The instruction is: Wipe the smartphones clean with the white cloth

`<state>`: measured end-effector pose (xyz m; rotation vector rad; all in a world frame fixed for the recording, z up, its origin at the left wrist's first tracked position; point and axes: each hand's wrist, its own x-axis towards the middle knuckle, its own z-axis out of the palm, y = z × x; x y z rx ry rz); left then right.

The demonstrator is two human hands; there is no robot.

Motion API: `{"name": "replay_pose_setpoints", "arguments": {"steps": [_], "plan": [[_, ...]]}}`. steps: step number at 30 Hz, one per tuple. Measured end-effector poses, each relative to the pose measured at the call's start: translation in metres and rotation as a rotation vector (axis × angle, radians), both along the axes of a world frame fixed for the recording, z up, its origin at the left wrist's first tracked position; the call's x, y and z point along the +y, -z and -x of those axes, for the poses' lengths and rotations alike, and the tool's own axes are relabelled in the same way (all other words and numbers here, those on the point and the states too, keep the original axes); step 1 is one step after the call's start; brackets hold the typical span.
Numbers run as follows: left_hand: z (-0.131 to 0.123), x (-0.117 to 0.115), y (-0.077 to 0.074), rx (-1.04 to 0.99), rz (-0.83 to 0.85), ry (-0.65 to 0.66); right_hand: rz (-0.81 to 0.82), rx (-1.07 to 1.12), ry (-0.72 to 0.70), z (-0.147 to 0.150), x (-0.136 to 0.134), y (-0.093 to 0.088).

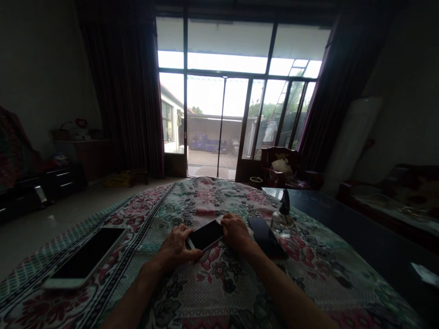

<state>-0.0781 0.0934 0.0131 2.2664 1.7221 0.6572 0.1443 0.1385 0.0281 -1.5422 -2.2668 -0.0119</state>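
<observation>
Floral tablecloth (219,292), left hand (175,247), right hand (236,234), clasping smartphone (206,235)

Phone (206,235) here is a white-edged smartphone, screen dark and facing up, sitting at a slant on the floral cloth (219,285), short ends pinched by the left hand (174,247) and right hand (236,234).

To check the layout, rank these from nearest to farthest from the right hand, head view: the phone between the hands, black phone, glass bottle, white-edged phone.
1. Phone: centre, touching the right hand.
2. Black phone: just right of that hand.
3. Glass bottle: farther right.
4. White-edged phone: far left.
</observation>
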Motion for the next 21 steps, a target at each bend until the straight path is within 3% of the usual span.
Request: {"name": "replay_pose_setpoints", "arguments": {"steps": [9, 17, 21], "plan": [[0.009, -0.001, 0.006, -0.052, -0.020, 0.096, 0.013, -0.041, -0.140, 0.031, -0.024, 0.000], [0.009, -0.002, 0.008, -0.054, -0.004, 0.059, 0.065, -0.096, 0.050, 0.002, -0.003, -0.009], [0.011, 0.001, 0.010, -0.061, -0.003, 0.042, 0.052, -0.116, 0.079, 0.003, -0.010, -0.010]]}}
